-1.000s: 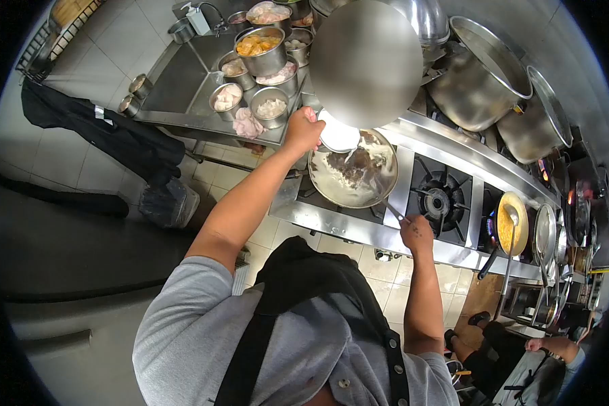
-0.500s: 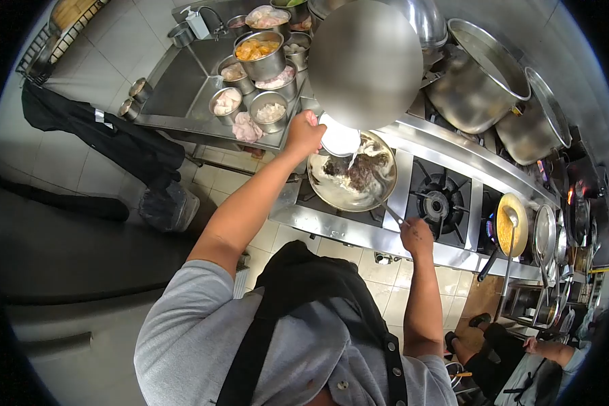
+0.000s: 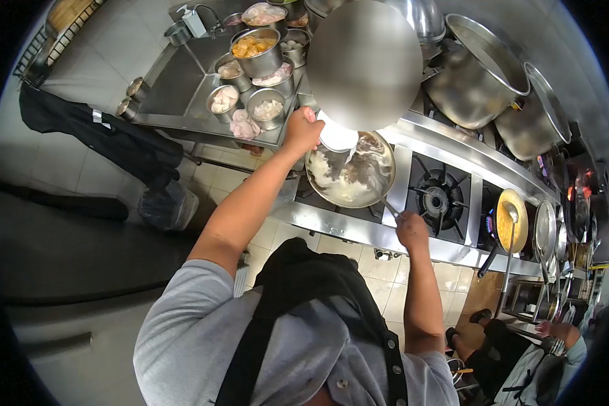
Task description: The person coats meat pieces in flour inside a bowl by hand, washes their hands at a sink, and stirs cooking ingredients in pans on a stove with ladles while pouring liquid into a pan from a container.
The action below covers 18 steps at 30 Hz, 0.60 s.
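Observation:
My left hand (image 3: 303,129) is closed on a white bowl (image 3: 337,137), tilted over the near-left burner, and white liquid runs from its lip. Below it a wide metal pan (image 3: 350,177) holds dark liquid swirled with white. The fingers of my right hand (image 3: 411,231) are wrapped round the handle of a metal utensil (image 3: 388,205), whose far end goes into the pan and is hidden in the liquid. A blurred round patch covers the view just above the bowl.
Metal containers of food (image 3: 258,66) crowd the counter at upper left. Right of the pan is a bare burner (image 3: 435,200), then a pan of yellow food (image 3: 511,220) with a ladle. Large pots (image 3: 474,88) stand behind. Another person (image 3: 521,358) is at lower right.
The liquid in the pan shows more white swirls and less of the dark clump. My right hand has moved slightly up and left with the utensil. The other person's arm has shifted.

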### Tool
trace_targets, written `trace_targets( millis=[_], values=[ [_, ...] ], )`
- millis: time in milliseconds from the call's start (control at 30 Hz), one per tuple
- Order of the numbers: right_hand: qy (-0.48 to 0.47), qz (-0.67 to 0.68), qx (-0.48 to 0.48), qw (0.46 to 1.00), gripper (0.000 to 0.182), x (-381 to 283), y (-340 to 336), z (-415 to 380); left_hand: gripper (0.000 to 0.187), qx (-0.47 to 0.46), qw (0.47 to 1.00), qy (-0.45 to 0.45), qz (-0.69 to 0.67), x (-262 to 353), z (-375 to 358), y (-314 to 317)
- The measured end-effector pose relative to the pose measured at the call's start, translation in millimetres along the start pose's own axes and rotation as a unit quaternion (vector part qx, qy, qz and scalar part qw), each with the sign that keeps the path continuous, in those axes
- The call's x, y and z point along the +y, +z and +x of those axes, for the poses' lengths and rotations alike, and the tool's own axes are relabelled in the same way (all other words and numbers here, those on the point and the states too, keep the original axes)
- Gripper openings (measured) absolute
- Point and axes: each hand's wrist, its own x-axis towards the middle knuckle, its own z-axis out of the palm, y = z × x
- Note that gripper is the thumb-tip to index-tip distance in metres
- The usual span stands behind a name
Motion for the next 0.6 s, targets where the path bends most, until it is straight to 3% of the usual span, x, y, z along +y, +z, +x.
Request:
trace_targets(
  millis=[33,200,300,433,500,600],
  values=[
    [-0.031,0.009,-0.009,0.999,0.015,8.4,12.6,2.0,0.014,0.000,1.000,-0.001,-0.004,-1.1,2.4,0.4],
    [0.098,-0.007,-0.061,0.993,0.020,-2.7,-16.4,0.6,0.017,0.005,1.000,0.003,-0.012,2.5,3.1,-1.5],
    [0.009,0.011,-0.018,1.000,0.021,0.8,9.5,2.8,0.018,-0.001,1.000,0.006,-0.014,3.3,1.8,1.1],
    [0.095,0.008,-0.074,0.993,0.020,1.3,-20.4,2.7,0.018,0.003,1.000,0.012,-0.001,3.8,4.6,-1.7],
    [0.003,-0.015,-0.014,1.000,0.019,9.7,5.8,7.5,0.018,-0.001,1.000,0.016,0.000,4.5,3.4,2.2],
    [0.035,0.003,-0.050,0.998,0.018,2.2,-7.8,3.0,0.018,-0.001,1.000,0.018,-0.002,1.9,7.1,2.3]
  ],
)
